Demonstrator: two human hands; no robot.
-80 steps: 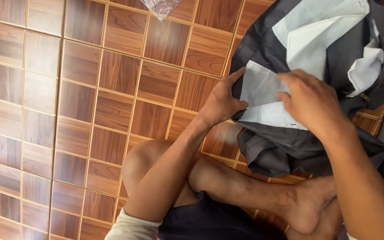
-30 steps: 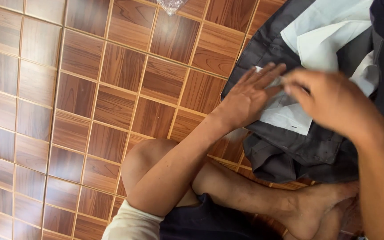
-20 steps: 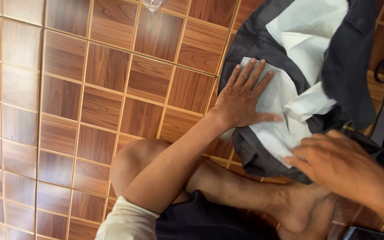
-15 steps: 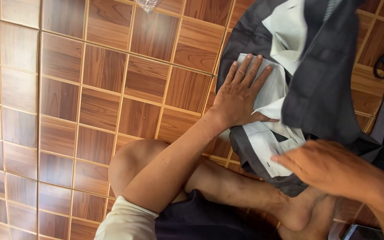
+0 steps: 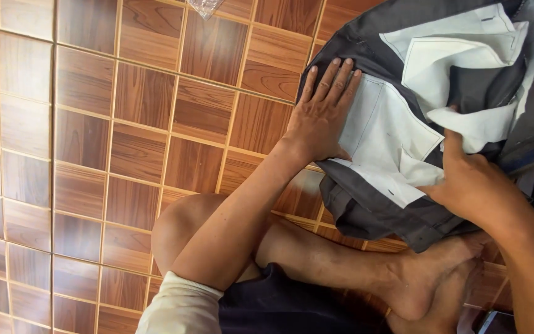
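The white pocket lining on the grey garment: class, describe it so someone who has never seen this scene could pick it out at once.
Start from the brown wood-pattern tiled floor and look right to the dark grey garment spread on it. The white pocket lining lies on that garment, between the flat left hand and the right hand. It is a pale, flat panel edged by dark cloth, lower than the crumpled white fabric above.

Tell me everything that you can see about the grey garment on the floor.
The grey garment is dark grey woven cloth with white lining panels, probably pocket linings, turned outward. It lies crumpled and partly folded on the brown wood-pattern tiled floor, at the upper right. The left hand presses flat on its edge, fingers spread over grey cloth and white lining. The right hand grips a fold of white lining. Its lower edge lies by the person's bare foot.
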